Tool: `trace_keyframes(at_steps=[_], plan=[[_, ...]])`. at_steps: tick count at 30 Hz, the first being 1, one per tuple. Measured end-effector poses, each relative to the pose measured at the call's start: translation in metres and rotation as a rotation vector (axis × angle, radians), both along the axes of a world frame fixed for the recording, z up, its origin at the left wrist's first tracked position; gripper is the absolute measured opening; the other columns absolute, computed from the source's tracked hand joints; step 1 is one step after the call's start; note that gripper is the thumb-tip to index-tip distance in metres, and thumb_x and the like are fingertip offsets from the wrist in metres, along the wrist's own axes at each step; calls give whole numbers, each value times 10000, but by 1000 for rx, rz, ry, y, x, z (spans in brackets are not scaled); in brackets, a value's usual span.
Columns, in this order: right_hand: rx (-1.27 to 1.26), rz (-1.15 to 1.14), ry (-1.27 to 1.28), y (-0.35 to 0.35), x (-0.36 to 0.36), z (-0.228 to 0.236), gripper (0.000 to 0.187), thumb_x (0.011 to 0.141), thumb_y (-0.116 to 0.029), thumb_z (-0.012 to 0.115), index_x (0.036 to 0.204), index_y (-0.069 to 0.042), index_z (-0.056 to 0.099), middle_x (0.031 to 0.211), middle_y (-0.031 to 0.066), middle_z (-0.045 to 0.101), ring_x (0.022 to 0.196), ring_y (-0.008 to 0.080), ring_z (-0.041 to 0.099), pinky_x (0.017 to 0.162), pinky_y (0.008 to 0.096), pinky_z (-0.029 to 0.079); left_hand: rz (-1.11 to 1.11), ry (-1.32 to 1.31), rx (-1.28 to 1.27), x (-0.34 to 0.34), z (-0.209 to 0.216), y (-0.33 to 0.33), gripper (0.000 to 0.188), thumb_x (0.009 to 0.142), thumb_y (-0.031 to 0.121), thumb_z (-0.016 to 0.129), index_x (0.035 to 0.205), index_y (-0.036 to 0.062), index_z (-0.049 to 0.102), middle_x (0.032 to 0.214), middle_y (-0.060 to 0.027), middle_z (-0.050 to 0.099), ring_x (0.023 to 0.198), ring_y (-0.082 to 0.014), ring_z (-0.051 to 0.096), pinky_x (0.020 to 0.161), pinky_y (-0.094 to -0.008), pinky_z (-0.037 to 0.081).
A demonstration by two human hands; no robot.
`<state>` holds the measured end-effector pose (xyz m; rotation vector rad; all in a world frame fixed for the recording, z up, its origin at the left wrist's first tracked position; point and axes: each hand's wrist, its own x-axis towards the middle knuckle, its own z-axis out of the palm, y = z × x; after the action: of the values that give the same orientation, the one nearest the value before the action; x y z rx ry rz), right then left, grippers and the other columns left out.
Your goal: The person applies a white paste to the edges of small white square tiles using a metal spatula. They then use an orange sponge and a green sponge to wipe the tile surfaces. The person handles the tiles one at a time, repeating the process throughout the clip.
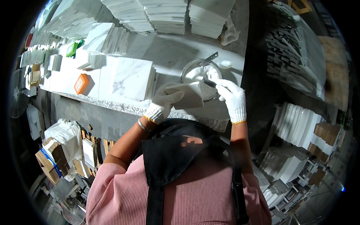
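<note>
My left hand (pixel 162 104), in a white knit glove, grips the left edge of a pale square stone tile (pixel 187 96) and holds it tilted beside a round metal bowl (pixel 182 75). White paste (pixel 202 72) fills much of the bowl. My right hand (pixel 233 98), gloved too, is closed at the bowl's right side on what looks like a putty knife (pixel 209 82), its blade pointing toward the paste; its handle is hidden by the fingers. Another flat metal scraper (pixel 210 58) rests across the bowl's far rim. A small white bottle (pixel 225 64) lies just right of the bowl.
White marble tiles (pixel 129 78) lie stacked on the bench to the left, near an orange box (pixel 81 83) and a green block (pixel 72 48). Tall tile stacks (pixel 165 15) line the back. More stacks (pixel 296 125) stand at the right, and cartons (pixel 52 157) at the lower left.
</note>
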<state>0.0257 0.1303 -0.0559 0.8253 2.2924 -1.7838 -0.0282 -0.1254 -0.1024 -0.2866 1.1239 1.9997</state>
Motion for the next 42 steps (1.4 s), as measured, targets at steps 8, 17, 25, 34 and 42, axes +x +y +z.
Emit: trace_keyframes(at_steps=[8,17,25,34,42], plan=[[-56,-106,125,-14,11,37,240,900,-62,682,1128,-35,749,870,28,716,683,47,600,578,185,417,26,-22,-31,-1,4,6,359,914,62,724,1247,7,603,1131,-85,678,1025,-172,641,887,-317,531],[68,-49,225,-15,15,29,219,890,3,715,1107,-11,744,972,72,744,791,85,663,641,232,526,29,-52,-13,-3,7,6,372,913,66,731,1254,-3,597,1133,-94,679,1019,-172,644,859,-320,539],[169,36,295,-14,17,26,239,903,16,671,1132,-2,736,948,56,719,767,77,627,659,214,491,64,-62,11,-3,6,8,355,905,29,725,1237,-12,608,1115,-92,688,1021,-174,649,886,-318,531],[408,75,379,-8,12,20,227,892,-23,709,1117,-14,738,951,93,734,791,133,676,689,265,529,18,-48,-9,-3,6,6,353,913,57,721,1237,-27,611,1128,-105,689,1028,-176,648,916,-332,524],[832,277,226,2,13,-25,257,835,-86,667,1059,-187,743,885,72,702,803,298,683,694,401,552,-39,-23,46,-7,3,8,393,920,93,710,1267,-67,616,1135,-135,706,1006,-195,677,909,-333,542]])
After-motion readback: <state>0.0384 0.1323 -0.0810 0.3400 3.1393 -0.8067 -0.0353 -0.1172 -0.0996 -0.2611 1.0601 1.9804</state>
